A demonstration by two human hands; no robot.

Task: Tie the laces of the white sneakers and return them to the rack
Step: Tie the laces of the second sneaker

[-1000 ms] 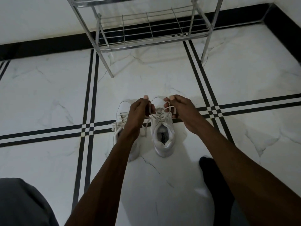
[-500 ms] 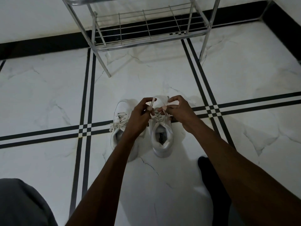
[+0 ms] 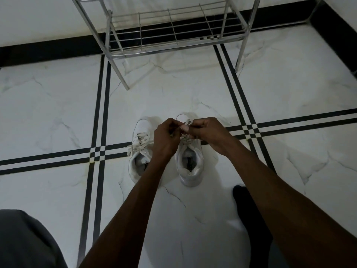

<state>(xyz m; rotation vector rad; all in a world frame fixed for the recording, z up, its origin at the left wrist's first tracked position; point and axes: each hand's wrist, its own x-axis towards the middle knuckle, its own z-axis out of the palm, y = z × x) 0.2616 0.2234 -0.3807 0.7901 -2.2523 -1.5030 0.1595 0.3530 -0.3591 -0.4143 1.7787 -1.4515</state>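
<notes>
frame centre: left hand (image 3: 167, 139) and right hand (image 3: 207, 133) pinch the lace (image 3: 185, 122) of the right-hand white sneaker (image 3: 191, 161); second sneaker (image 3: 140, 151) beside it on marble floor (image 3: 48, 113); bare metal rack (image 3: 173, 28) at top

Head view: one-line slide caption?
Both hands, left hand and right hand, pinch the right sneaker's laces; left sneaker beside it.

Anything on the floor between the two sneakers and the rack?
Head view: nothing. Only bare marble floor lies between the sneakers and the rack.
</notes>
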